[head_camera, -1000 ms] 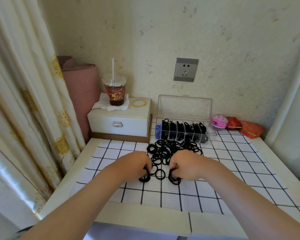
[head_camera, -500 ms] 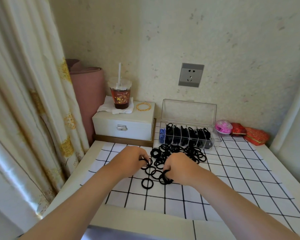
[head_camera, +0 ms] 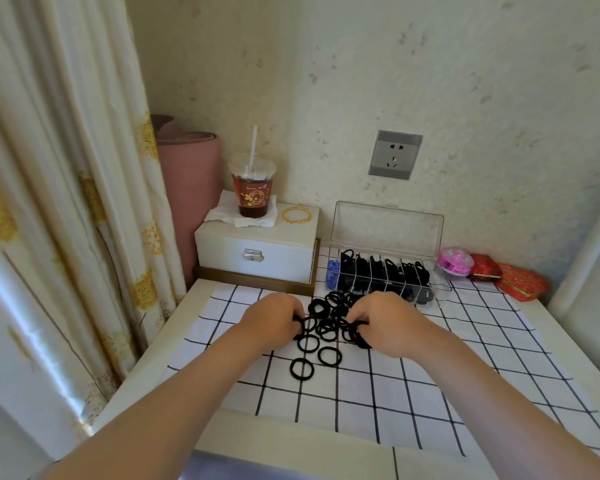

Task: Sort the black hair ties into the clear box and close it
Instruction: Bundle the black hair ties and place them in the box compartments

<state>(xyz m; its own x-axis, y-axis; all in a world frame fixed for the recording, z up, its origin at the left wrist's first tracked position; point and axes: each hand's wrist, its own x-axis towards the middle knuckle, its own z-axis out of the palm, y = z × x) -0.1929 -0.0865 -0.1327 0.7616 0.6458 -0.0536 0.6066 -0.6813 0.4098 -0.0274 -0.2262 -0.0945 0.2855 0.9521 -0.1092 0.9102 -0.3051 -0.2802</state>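
My left hand (head_camera: 274, 320) and right hand (head_camera: 385, 323) each gripped black hair ties (head_camera: 326, 327) heaped mid-way across the surface (head_camera: 482, 358); the clear box (head_camera: 387, 226) stood open at the back edge. Small, untangled bunches seemed wisest.

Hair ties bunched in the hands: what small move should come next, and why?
Probably lift the bunch of ties in the right hand over to the clear box and drop it in: the lid stands open and that hand looks full, with loose ties left for later grabs.
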